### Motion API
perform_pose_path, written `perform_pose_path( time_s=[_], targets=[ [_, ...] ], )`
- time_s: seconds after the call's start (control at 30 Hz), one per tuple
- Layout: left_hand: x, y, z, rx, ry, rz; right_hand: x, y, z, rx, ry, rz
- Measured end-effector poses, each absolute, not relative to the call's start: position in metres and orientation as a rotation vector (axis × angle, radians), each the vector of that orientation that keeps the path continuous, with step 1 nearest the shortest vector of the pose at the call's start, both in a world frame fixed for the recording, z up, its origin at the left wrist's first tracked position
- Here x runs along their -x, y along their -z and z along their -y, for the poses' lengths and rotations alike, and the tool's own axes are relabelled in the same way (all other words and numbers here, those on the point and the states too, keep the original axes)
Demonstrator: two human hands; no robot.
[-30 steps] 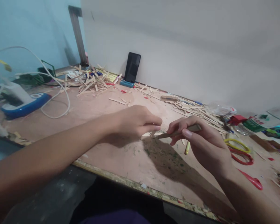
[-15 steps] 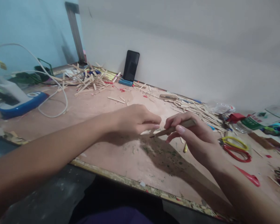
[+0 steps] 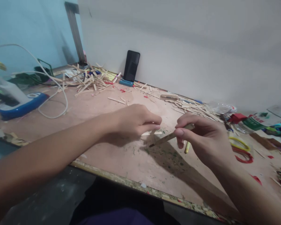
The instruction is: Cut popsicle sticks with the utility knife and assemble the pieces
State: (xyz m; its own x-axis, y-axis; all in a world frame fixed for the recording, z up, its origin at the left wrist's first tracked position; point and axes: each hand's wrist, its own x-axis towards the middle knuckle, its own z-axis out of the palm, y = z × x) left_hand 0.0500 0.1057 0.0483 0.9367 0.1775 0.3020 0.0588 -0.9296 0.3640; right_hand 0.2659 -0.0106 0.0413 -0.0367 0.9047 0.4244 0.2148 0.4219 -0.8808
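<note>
My left hand (image 3: 135,122) rests on the table in a pinch, with a short pale wooden stick (image 3: 152,135) showing below its fingertips. Beside those fingertips a flat craft stick (image 3: 157,133) lies on the tabletop. My right hand (image 3: 199,134) grips a thin tan tool with a dark tip (image 3: 165,139) between thumb and fingers. It slants down to the left, its tip close to the small stick; I cannot make out whether it touches. Dark green specks (image 3: 173,156) are scattered beneath it. A yellow stick-like piece (image 3: 187,147) lies just under my right hand.
Craft sticks lie heaped at the back left (image 3: 91,81) and back right (image 3: 194,109). A phone (image 3: 131,66) leans on the wall. Yellow-and-red-handled pliers or scissors (image 3: 242,155) sit partly behind my right wrist. A bottle (image 3: 259,122) lies right; a blue-and-white device (image 3: 23,104) with a cable stands left.
My right hand has moved right and slightly back from my left, exposing more of the tan tool and covering more of the coloured handles. My left hand stays in place.
</note>
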Motion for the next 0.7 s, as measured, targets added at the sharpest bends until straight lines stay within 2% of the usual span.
perform_pose_path(
  time_s=[0.23, 0.5, 0.7],
  targets=[
    [-0.051, -0.049, -0.105, -2.762, -0.48, -0.159, -0.253, -0.037, 0.012, 1.1, -0.833, 1.669],
    [-0.05, -0.049, -0.105, -2.772, -0.485, -0.174, -0.247, -0.032, 0.017, 1.28, -0.357, 1.468],
    [-0.051, -0.05, -0.106, -2.761, -0.463, -0.176, -0.237, -0.022, 0.015, 1.279, -0.363, 1.359]
  ],
)
